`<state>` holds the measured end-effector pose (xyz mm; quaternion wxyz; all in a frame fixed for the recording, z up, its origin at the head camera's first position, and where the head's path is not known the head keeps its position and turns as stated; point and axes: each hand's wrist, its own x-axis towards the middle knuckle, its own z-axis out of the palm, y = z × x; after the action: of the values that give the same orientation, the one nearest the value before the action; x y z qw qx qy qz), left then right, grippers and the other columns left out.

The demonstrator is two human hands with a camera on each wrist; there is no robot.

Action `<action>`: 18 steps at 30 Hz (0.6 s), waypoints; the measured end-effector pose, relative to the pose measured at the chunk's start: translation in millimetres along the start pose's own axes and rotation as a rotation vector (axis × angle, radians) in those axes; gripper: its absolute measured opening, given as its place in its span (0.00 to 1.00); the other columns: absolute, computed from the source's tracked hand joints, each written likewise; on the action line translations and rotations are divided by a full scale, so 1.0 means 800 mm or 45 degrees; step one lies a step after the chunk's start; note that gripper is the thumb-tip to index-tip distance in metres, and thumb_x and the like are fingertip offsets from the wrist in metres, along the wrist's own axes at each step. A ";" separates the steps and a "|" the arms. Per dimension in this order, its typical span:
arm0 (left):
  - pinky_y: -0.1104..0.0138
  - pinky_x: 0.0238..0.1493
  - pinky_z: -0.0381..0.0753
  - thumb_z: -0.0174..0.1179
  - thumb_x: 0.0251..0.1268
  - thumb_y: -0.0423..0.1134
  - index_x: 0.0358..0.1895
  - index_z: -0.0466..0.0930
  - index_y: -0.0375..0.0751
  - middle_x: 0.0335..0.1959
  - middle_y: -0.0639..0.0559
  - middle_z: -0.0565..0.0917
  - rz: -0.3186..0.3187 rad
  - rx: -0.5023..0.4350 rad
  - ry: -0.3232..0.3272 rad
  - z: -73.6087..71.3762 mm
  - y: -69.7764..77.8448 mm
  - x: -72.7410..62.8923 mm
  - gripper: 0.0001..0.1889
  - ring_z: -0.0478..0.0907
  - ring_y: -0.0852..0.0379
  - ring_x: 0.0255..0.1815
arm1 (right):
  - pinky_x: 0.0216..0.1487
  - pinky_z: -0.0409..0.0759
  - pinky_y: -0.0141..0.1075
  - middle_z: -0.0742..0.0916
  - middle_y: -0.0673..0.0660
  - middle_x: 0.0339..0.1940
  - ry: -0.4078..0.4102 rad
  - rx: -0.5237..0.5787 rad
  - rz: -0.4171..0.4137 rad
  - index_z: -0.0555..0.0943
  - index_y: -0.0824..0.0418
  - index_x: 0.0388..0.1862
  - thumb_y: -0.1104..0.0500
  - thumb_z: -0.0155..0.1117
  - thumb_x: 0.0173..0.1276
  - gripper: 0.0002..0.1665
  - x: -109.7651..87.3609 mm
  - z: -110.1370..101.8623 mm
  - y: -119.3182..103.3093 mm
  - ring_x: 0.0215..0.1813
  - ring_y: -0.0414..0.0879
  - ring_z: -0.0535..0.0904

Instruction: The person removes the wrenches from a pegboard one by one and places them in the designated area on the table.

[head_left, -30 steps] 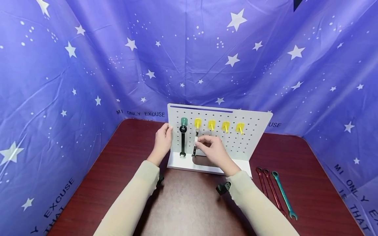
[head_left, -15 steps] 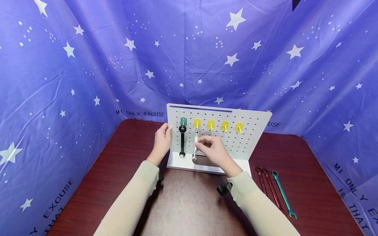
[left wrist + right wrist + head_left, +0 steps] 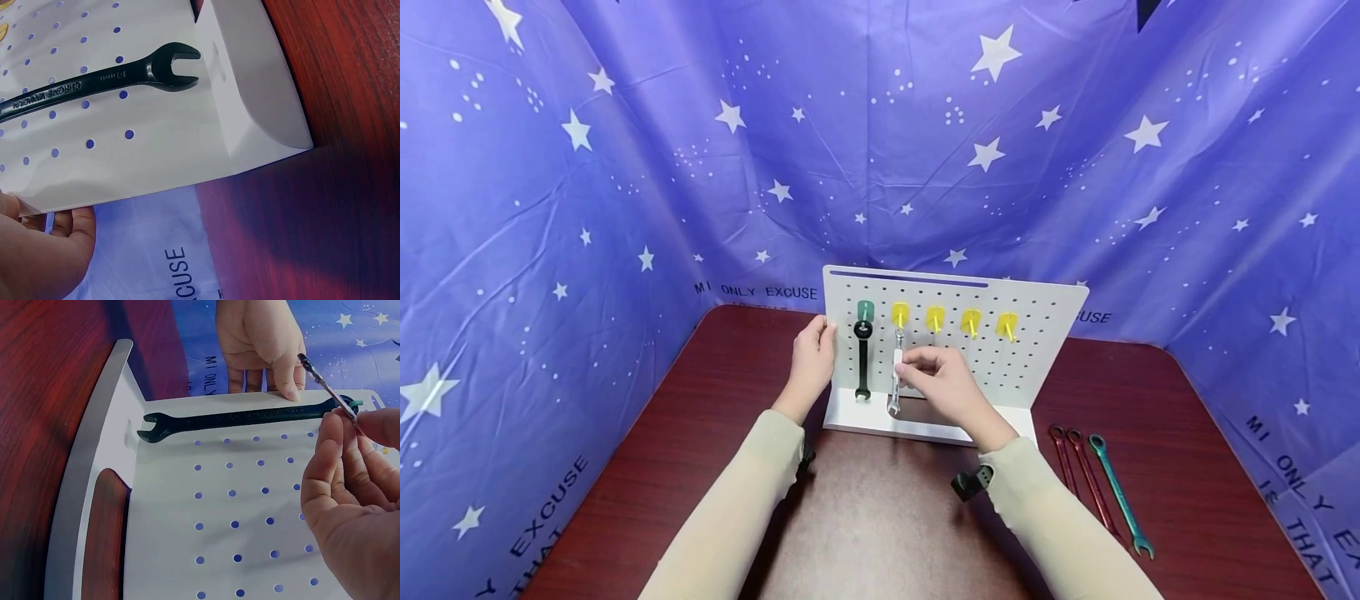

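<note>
A white pegboard (image 3: 1030, 350) stands on the table, and my left hand (image 3: 812, 367) grips its left edge. In the left wrist view, the thumb lies in front and the fingers (image 3: 81, 234) behind the edge. My right hand (image 3: 946, 382) pinches a silver combination wrench (image 3: 895, 396) by its middle between thumb and fingers. This wrench is held upright, its ring end overlapping the leftmost yellow hook (image 3: 900, 315) in the head view and its open end pointing down. Beside it, a black combination wrench (image 3: 862, 362) hangs by its ring from the green hook (image 3: 865, 310).
Three more yellow hooks (image 3: 971, 322) line the board to the right. On the table's right side lie two red wrenches (image 3: 1092, 479) and a teal wrench (image 3: 1120, 492). The board's white base (image 3: 850, 412) has a cutout. Starry blue cloth (image 3: 880, 150) surrounds the table.
The silver wrench has turned in my right fingers, from a dark narrow edge to its bright face with the open end showing. My left hand stays on the board's edge.
</note>
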<state>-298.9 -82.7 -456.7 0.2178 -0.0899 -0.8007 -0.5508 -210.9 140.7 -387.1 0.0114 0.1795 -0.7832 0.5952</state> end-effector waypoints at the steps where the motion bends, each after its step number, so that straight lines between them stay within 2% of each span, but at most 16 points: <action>1: 0.62 0.26 0.67 0.53 0.79 0.30 0.41 0.79 0.32 0.19 0.50 0.66 -0.001 -0.001 0.000 0.000 0.000 0.000 0.07 0.65 0.53 0.22 | 0.43 0.84 0.40 0.88 0.66 0.35 -0.002 0.010 0.004 0.82 0.80 0.45 0.70 0.64 0.71 0.10 0.000 0.000 -0.001 0.40 0.66 0.85; 8: 0.62 0.26 0.66 0.53 0.78 0.29 0.39 0.79 0.33 0.19 0.51 0.65 0.005 0.010 0.012 0.001 -0.001 0.001 0.07 0.65 0.54 0.22 | 0.43 0.84 0.39 0.89 0.60 0.36 0.008 0.032 -0.009 0.85 0.73 0.46 0.65 0.67 0.71 0.11 0.012 -0.001 0.042 0.38 0.55 0.86; 13: 0.62 0.26 0.66 0.53 0.79 0.30 0.39 0.79 0.33 0.19 0.50 0.64 -0.017 0.015 0.004 0.001 -0.001 0.001 0.07 0.64 0.53 0.22 | 0.42 0.84 0.39 0.89 0.62 0.35 0.008 0.046 -0.036 0.84 0.75 0.47 0.65 0.68 0.71 0.13 0.012 -0.001 0.042 0.37 0.54 0.86; 18: 0.63 0.26 0.66 0.53 0.78 0.30 0.38 0.78 0.33 0.19 0.51 0.64 0.009 0.014 0.009 0.001 0.000 0.000 0.07 0.64 0.54 0.22 | 0.43 0.85 0.43 0.89 0.64 0.36 0.017 0.050 -0.044 0.84 0.75 0.47 0.65 0.68 0.71 0.13 0.013 -0.002 0.040 0.37 0.58 0.86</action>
<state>-299.6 -82.0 -457.0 0.2231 -0.0894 -0.8025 -0.5460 -230.3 146.6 -414.2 0.0235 0.1892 -0.7681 0.6113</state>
